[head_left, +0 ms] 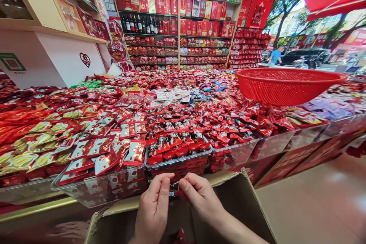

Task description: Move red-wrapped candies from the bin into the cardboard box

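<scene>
My left hand [153, 207] and my right hand [200, 194] are close together above an open cardboard box [243, 198]. Both pinch a small dark-and-red wrapped candy packet [174, 190] between thumb and fingers. The packet is mostly hidden by my fingers. Just beyond my hands stands a clear plastic bin [178, 164] heaped with red wrapped candies. A second clear bin [100, 187] to its left holds flat red-and-silver packets.
The long counter is covered with piles of red and gold wrapped sweets. A red plastic basket [286, 84] rests on the piles at the right. Shelves of red gift boxes and bottles [177, 19] line the back wall. Tiled floor [320, 202] lies to the right.
</scene>
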The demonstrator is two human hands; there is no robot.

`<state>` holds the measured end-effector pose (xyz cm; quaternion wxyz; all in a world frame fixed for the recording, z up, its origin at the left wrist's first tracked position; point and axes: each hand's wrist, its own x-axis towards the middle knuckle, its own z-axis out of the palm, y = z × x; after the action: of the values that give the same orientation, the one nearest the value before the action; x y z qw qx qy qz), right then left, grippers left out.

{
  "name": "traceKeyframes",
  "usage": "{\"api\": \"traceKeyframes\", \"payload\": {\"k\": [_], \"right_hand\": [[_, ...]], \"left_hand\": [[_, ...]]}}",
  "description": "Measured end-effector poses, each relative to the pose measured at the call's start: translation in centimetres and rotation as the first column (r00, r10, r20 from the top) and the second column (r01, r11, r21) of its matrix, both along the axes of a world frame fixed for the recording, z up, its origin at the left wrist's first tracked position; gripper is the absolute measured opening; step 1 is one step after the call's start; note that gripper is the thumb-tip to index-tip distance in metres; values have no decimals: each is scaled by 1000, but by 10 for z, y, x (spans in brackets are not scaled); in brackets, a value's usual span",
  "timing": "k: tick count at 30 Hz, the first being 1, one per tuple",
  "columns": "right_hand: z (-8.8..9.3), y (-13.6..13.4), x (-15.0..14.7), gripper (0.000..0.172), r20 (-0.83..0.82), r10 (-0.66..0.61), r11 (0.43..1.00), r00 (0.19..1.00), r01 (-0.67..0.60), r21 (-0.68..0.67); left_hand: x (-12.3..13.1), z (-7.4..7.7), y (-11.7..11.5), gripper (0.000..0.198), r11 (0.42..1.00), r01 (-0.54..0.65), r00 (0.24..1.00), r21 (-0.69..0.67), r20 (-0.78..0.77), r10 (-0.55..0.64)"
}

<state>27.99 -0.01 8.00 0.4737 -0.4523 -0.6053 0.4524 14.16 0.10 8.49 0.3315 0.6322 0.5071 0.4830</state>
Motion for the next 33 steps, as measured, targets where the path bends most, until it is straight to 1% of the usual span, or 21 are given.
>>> {"api": "traceKeyframes", "payload": {"k": [3, 6, 8, 10, 11, 12, 13, 14, 16, 18, 19, 21, 23, 25, 29, 31, 33], "right_hand": [[-2, -3, 0, 44, 12, -17, 998, 1000, 16, 56], [0, -6, 5, 42, 106, -78, 974, 991, 54, 218], [2, -7, 10, 35, 155, -125, 930, 980, 61, 363], [2, -7, 15, 21, 170, -156, 857, 973, 48, 513], [3, -7, 18, 16, 169, -163, 820, 972, 38, 571], [3, -7, 19, 18, 163, -166, 791, 973, 33, 611], [3, -8, 20, 23, 151, -163, 776, 975, 32, 630], [3, -9, 21, 26, 134, -152, 777, 979, 35, 628], [4, -10, 20, 26, 83, -98, 813, 992, 31, 582], [4, -10, 17, 21, -2, -55, 871, 999, 48, 488], [4, -10, 15, 20, -63, -55, 906, 996, 77, 416], [3, -9, 12, 20, -208, -84, 968, 975, 129, 214], [2, -7, 10, 25, -325, -103, 994, 940, 111, 8], [1, -6, 10, 31, -373, -94, 993, 923, 58, -106], [3, -5, 16, 32, -335, -42, 990, 941, -5, -139], [5, -7, 20, 32, -270, 15, 990, 963, -53, -134], [12, -8, 26, 30, -203, 36, 991, 978, -62, -121]], "left_hand": [[1, -3, -1, 29, 1000, -3, 1000, -12, 25, 3], [2, -1, -1, 30, 1000, 12, 999, -22, 52, -11], [3, 2, -1, 31, 997, 27, 994, -72, 108, -19], [2, 7, 1, 33, 987, 96, 982, -126, 175, -73], [1, 8, 2, 33, 977, 149, 969, -153, 218, -114], [-1, 9, 3, 32, 962, 205, 951, -180, 269, -153], [-2, 10, 5, 31, 945, 255, 929, -206, 324, -180], [-3, 9, 6, 28, 933, 283, 909, -223, 373, -186], [-4, 7, 7, 23, 936, 276, 891, -220, 425, -163], [-4, 4, 7, 22, 952, 253, 900, -171, 404, -166], [-3, 3, 7, 22, 961, 242, 908, -135, 381, -175], [-1, 2, 6, 24, 977, 209, 923, -44, 339, -182], [1, 1, 6, 26, 985, 169, 929, 31, 328, -170], [2, 1, 7, 27, 983, 179, 916, 24, 361, -176], [1, 2, 9, 28, 961, 270, 865, -65, 454, -213], [0, 3, 9, 31, 960, 271, 855, -75, 476, -205], [1, 4, 7, 30, 963, 252, 844, -98, 508, -170]]}}
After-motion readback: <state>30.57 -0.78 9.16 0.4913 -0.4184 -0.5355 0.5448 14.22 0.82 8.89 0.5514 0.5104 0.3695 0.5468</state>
